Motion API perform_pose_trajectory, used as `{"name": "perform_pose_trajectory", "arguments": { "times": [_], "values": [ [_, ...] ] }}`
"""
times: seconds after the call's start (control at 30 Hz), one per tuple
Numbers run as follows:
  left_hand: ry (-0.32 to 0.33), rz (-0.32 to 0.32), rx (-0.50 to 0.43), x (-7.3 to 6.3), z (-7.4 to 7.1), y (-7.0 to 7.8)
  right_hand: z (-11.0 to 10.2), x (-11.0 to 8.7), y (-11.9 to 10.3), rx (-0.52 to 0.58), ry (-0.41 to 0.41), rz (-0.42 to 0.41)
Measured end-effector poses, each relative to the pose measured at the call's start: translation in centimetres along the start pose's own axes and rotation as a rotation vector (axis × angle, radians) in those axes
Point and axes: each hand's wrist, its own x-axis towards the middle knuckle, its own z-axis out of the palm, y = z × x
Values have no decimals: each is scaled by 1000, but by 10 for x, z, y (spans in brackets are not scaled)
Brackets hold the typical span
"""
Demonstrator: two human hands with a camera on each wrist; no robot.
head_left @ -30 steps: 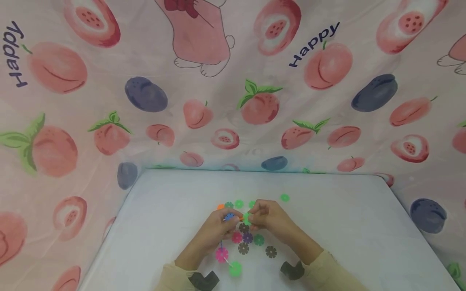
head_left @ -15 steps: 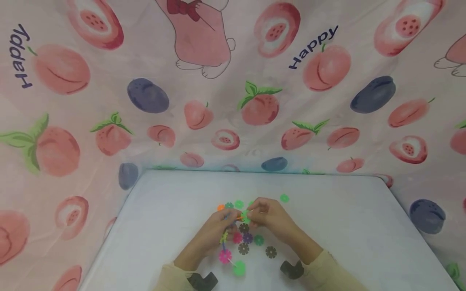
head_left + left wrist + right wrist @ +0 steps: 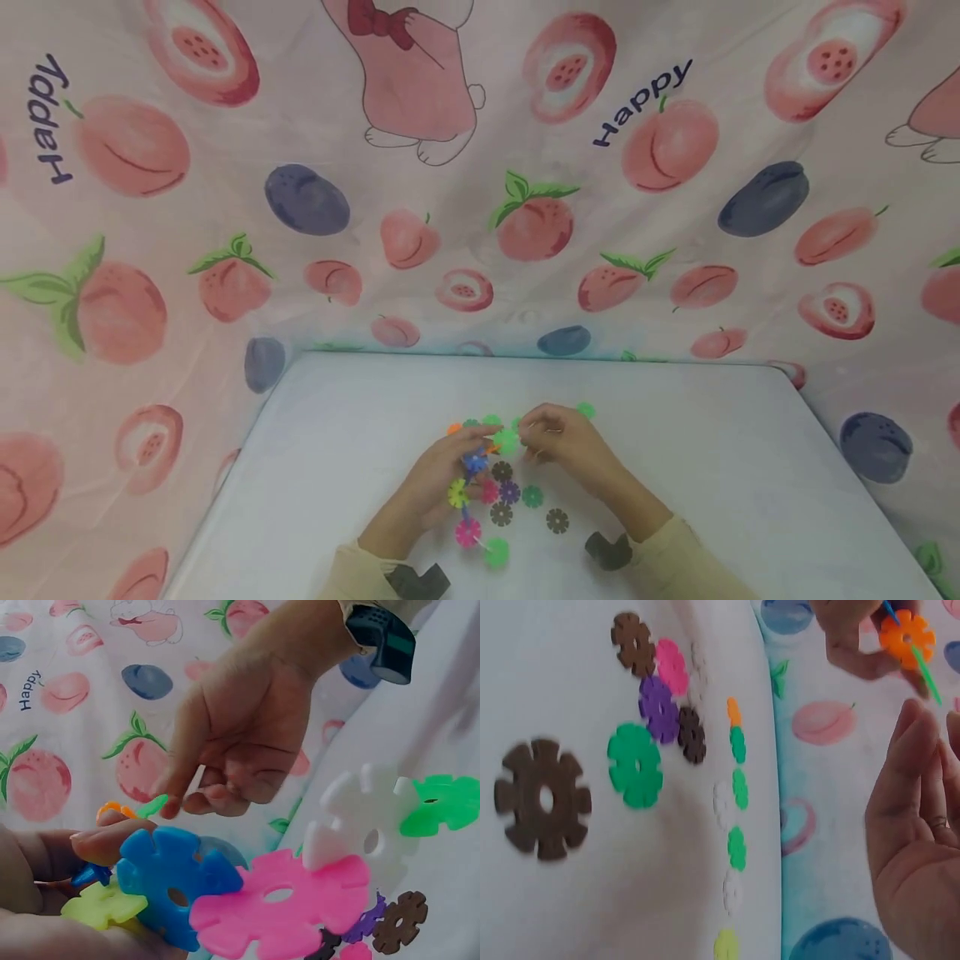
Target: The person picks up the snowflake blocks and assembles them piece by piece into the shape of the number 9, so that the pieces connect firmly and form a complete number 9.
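Note:
My left hand (image 3: 442, 475) holds a chain of slotted plastic snowflake discs, joined edge to edge. At its upper end a green disc (image 3: 506, 441) is slotted into an orange disc (image 3: 907, 637). Past the fingers hang a yellow disc (image 3: 105, 906), a blue disc (image 3: 176, 889), a pink disc (image 3: 281, 900), a white disc (image 3: 367, 817) and another green disc (image 3: 442, 804). My right hand (image 3: 566, 437) is beside the upper green disc, fingers loosely bent and holding nothing; in the right wrist view its fingertips (image 3: 911, 720) stand just apart from that disc.
Loose discs lie on the white table (image 3: 675, 467): a brown disc (image 3: 557, 521), a purple disc (image 3: 509, 492), a teal-green disc (image 3: 532, 497) and several others. A row of discs, including an orange disc (image 3: 734, 712), lies farther back. Fruit-print cloth (image 3: 465, 233) hangs behind the table.
My right hand has let go of the upper green disc and drawn slightly right. My left hand has turned, bringing the yellow and blue discs into view; the lower chain has swung right.

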Motion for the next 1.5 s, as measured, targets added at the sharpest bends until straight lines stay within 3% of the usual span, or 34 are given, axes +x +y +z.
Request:
{"name": "perform_pose_trajectory", "arguments": {
  "times": [0.17, 0.37, 0.67, 0.83, 1.0, 1.2, 1.4, 1.5],
  "values": [
    [-39, 24, -92, -1, -1, 3, -17, 5, 9, -152, 107, 43],
    [-36, 55, -88, -1, -5, 3, -38, 11, 24, -408, 176, 58],
    [-54, 54, -101, -1, -8, 2, -46, 15, 50, -608, 203, 160],
    [-53, 34, -150, -1, -9, 2, -45, 19, 59, -690, 202, 130],
    [-66, 30, -177, 0, -9, 3, -42, 20, 58, -722, 195, 104],
    [-61, 14, -182, 0, -10, 2, -38, 18, 54, -677, 183, 95],
    [-69, 13, -166, 1, -10, 1, -29, 13, 36, -517, 130, 25],
    [-63, 12, -160, 2, -9, 0, -22, 8, 24, -358, 66, -14]
  ]
}}
